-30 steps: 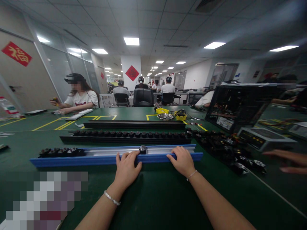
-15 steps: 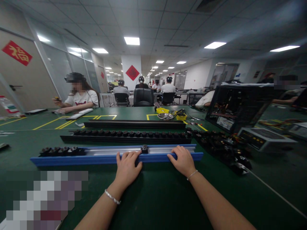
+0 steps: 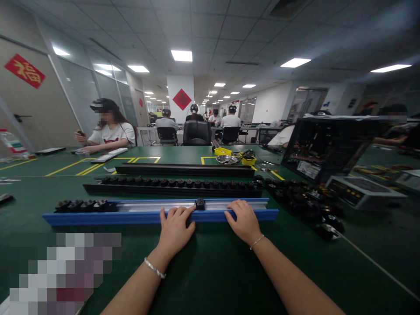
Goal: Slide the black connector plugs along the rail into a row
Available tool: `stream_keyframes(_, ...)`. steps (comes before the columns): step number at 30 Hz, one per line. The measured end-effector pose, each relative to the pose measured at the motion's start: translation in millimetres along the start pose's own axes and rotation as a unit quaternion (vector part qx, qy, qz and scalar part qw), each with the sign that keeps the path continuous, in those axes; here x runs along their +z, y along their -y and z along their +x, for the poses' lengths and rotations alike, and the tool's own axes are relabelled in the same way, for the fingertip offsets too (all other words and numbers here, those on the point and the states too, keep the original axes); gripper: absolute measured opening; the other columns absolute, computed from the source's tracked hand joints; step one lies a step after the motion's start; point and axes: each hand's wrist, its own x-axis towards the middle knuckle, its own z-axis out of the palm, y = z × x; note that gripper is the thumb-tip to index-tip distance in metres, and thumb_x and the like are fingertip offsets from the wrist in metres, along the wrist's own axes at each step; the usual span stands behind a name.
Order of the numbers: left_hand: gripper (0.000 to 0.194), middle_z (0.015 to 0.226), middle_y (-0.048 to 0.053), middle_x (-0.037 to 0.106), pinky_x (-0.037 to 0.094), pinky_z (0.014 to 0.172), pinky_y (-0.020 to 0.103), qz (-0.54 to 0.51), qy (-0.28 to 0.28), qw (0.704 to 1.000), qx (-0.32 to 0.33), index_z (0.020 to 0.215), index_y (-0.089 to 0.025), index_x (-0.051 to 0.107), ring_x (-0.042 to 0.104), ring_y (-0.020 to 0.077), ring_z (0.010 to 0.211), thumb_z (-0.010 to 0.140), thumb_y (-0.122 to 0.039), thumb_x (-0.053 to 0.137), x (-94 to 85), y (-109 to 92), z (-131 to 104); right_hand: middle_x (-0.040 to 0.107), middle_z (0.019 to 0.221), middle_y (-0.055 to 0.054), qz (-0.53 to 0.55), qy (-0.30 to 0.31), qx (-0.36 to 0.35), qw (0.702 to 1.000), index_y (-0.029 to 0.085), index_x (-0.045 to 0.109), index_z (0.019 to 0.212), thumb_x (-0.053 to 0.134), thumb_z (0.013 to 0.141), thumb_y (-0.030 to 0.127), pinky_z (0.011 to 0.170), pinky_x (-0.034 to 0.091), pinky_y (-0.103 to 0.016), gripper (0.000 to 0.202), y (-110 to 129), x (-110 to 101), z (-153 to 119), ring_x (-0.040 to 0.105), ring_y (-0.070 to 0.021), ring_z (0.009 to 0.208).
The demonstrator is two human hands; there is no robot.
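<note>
A long blue rail (image 3: 131, 218) with a silver inner channel lies crosswise before me. My left hand (image 3: 177, 224) holds the front wall near the middle, fingers over the edge and thumb in front. Its index fingertip is at a small black module (image 3: 200, 204) sitting in the channel. Farther right, my right hand (image 3: 243, 221) rests over the same wall, fingers apart and bent into the channel, apart from the module. Several black modules (image 3: 82, 205) stand in a row at the rail's left end.
Behind lie a black rail (image 3: 173, 190) filled with modules and another black rail (image 3: 183, 170). Loose black parts (image 3: 305, 197) are heaped on the right, by a power supply (image 3: 364, 191) and an open computer case (image 3: 328, 146). A co-worker (image 3: 111, 127) sits across at left.
My right hand has shifted slightly left along the rail, closer to the module. The left hand keeps its place on the rail, with the module still at its index fingertip.
</note>
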Motion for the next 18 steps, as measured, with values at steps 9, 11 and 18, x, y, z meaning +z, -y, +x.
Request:
stream_keyframes(9,0.043,0.11,-0.001,0.061,0.004,0.105,0.059,-0.014,0.019,1.0,-0.007,0.122,-0.037,0.05,0.046,0.0242,0.111,0.079,-0.038,0.046,-3.2,-1.3,0.5,0.061,0.093,-0.006,0.006,0.029,0.044,0.999,0.019,0.061,0.091,0.047,0.084,0.034,0.079,0.036,-0.03,0.021,17.4,2.2,7.2,0.051,-0.0189,0.089)
stream_keyframes(11,0.043,0.109,0.0,0.061,0.004,0.106,0.059,-0.007,0.016,1.0,-0.009,0.122,-0.037,0.049,0.046,0.0241,0.111,0.079,-0.038,0.046,-2.2,-1.1,0.5,0.061,0.095,-0.006,-0.009,0.041,0.059,0.997,0.019,0.061,0.094,0.047,0.084,0.037,0.08,0.036,-0.031,0.025,20.6,2.9,10.6,0.051,-0.0195,0.091)
stream_keyframes(18,0.046,0.107,0.001,0.061,0.005,0.104,0.06,0.017,0.004,1.0,0.001,0.123,-0.039,0.048,0.046,0.0247,0.109,0.077,-0.035,0.049,-0.1,-3.3,-0.7,0.06,0.1,-0.008,-0.023,0.06,0.062,0.996,0.022,0.058,0.11,0.047,0.084,0.044,0.081,0.036,-0.032,0.035,49.8,13.6,22.5,0.05,-0.0217,0.093)
